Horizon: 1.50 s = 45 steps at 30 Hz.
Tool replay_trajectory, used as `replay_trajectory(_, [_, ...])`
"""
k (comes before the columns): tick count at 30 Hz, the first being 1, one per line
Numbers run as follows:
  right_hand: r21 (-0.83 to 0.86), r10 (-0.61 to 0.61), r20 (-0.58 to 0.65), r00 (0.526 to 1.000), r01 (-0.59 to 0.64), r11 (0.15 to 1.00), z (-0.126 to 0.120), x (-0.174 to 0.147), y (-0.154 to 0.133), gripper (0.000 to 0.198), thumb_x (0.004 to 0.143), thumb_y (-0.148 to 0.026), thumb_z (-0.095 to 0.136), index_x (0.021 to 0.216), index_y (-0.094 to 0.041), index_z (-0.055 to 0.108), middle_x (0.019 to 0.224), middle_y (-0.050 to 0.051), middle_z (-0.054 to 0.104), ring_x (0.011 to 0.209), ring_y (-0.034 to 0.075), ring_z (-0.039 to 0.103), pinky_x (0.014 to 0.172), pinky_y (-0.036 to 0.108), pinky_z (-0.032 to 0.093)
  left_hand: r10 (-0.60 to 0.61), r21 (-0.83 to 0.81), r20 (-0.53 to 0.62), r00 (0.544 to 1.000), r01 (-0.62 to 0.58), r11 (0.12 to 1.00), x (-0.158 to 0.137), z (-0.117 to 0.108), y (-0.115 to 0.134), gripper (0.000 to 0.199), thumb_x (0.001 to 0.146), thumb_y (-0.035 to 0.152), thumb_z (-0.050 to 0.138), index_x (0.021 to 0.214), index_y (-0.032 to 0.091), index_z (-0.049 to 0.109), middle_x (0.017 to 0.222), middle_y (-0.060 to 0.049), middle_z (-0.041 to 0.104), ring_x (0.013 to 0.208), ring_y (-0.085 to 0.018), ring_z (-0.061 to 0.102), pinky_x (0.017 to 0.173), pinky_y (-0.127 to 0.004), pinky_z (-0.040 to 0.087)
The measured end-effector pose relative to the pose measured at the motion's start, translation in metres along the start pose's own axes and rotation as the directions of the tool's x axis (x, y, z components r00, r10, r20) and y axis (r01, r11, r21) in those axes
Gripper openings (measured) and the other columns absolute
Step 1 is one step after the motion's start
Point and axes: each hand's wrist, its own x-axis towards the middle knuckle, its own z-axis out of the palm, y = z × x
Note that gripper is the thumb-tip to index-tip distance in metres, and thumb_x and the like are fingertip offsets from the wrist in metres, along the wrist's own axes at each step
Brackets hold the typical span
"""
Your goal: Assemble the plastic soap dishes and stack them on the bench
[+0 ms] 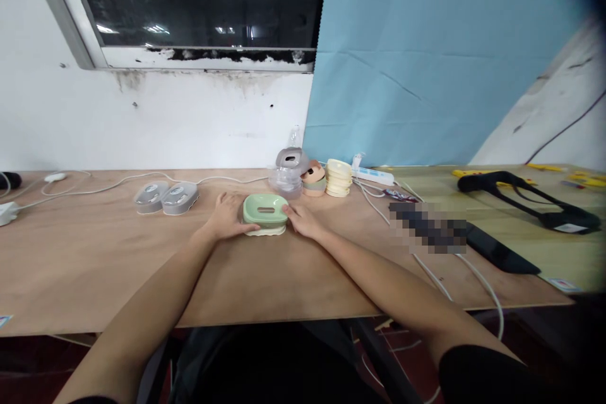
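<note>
A light green soap dish (266, 208) with a slot in its middle rests on a cream base with a wavy edge (265, 231) near the table's centre. My left hand (228, 217) grips it from the left, thumb along the front side and fingers at the left end. On the opposite end, my right hand (303, 219) holds the rim, with the thumb near the top edge; its other fingers are partly hidden. Just behind stand grey and clear plastic parts (288, 170), peach-coloured pieces (313, 177) and a stack of cream pieces (338, 177).
Two grey boxes with clear tops (165, 197) sit at the left. White cables run along the back of the wooden table (246, 290). A power strip (374, 175), a dark phone-like slab (502, 250) and a black strap frame (530, 202) lie to the right.
</note>
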Motion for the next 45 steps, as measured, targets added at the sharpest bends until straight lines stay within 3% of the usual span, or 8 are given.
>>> replay_trajectory(4, [-0.294,-0.055,0.083,0.995,0.077,0.953,0.001,0.003,0.002,0.053,0.084,-0.062,0.046,0.061,-0.017,0.062,0.057,0.004,0.061,0.055,0.015,0.054,0.056,0.024,0.038,-0.044,0.003,0.187,0.981,0.044,0.999,-0.001,0.006,-0.012,0.089,0.061,0.075,0.060,0.131,0.021,0.048,0.133,-0.013,0.054,0.127,-0.035,0.041,0.108,-0.053,0.019])
replay_trajectory(11, [-0.200,-0.124,0.064,0.990,0.135,0.970,0.003,-0.002,-0.006,0.040,0.086,-0.049,0.053,0.116,-0.025,0.065,0.107,0.005,0.070,0.092,0.022,0.062,0.078,0.029,0.045,-0.106,0.019,0.309,0.945,0.105,0.994,-0.001,0.012,-0.016,0.093,0.062,0.073,0.059,0.140,0.026,0.040,0.146,-0.012,0.040,0.136,-0.037,0.028,0.109,-0.056,0.016])
replay_trajectory(20, [-0.315,-0.090,0.160,0.983,0.137,0.939,0.000,0.004,-0.003,0.044,0.090,-0.056,0.043,0.099,-0.024,0.071,0.100,0.008,0.072,0.089,0.025,0.064,0.075,0.030,0.043,-0.155,0.014,0.362,0.919,0.161,0.987,-0.003,0.021,-0.021,0.095,0.061,0.079,0.055,0.140,0.030,0.041,0.151,-0.012,0.032,0.137,-0.040,0.025,0.108,-0.059,0.017])
replay_trajectory(23, [-0.292,-0.108,0.151,0.983,0.148,0.945,0.004,0.003,-0.001,0.043,0.091,-0.055,0.043,0.103,-0.023,0.070,0.103,0.008,0.071,0.094,0.025,0.063,0.079,0.030,0.044,-0.165,0.003,0.337,0.927,0.174,0.985,-0.004,0.022,-0.019,0.108,0.058,0.081,0.055,0.146,0.025,0.030,0.151,-0.014,0.030,0.137,-0.039,0.025,0.109,-0.056,0.017])
replay_trajectory(26, [-0.298,-0.138,0.045,0.989,0.145,0.943,0.006,0.002,0.001,0.047,0.091,-0.054,0.042,0.117,-0.021,0.063,0.105,0.009,0.069,0.096,0.024,0.062,0.082,0.031,0.043,-0.146,-0.019,0.282,0.948,0.158,0.987,-0.003,0.022,-0.016,0.114,0.059,0.080,0.054,0.150,0.020,0.019,0.150,-0.015,0.033,0.137,-0.038,0.027,0.109,-0.053,0.019])
replay_trajectory(29, [-0.360,-0.142,-0.108,0.984,0.094,0.928,0.001,0.006,0.001,0.051,0.089,-0.055,0.044,0.122,-0.019,0.059,0.082,0.006,0.069,0.077,0.020,0.062,0.073,0.029,0.044,-0.091,-0.051,0.271,0.958,0.109,0.993,-0.003,0.020,-0.012,0.107,0.064,0.079,0.051,0.149,0.020,0.023,0.148,-0.013,0.036,0.136,-0.037,0.030,0.109,-0.051,0.020])
replay_trajectory(35, [-0.356,-0.225,-0.339,0.913,0.097,0.930,-0.028,0.038,-0.006,0.048,0.086,-0.047,0.049,0.125,-0.020,0.054,0.067,-0.001,0.061,0.069,0.018,0.058,0.065,0.027,0.042,-0.089,-0.098,0.311,0.946,0.126,0.987,-0.004,0.019,-0.005,0.104,0.066,0.078,0.052,0.149,0.021,0.023,0.148,-0.014,0.037,0.134,-0.037,0.034,0.108,-0.051,0.023])
replay_trajectory(45, [-0.452,-0.110,-0.278,0.954,-0.029,0.892,-0.046,0.087,0.003,0.056,0.081,-0.048,0.058,0.130,-0.022,0.050,0.075,0.002,0.065,0.071,0.019,0.058,0.061,0.027,0.037,-0.082,-0.116,0.310,0.947,0.123,0.986,-0.003,0.023,-0.009,0.106,0.065,0.080,0.050,0.148,0.019,0.025,0.149,-0.013,0.036,0.135,-0.036,0.033,0.108,-0.049,0.026])
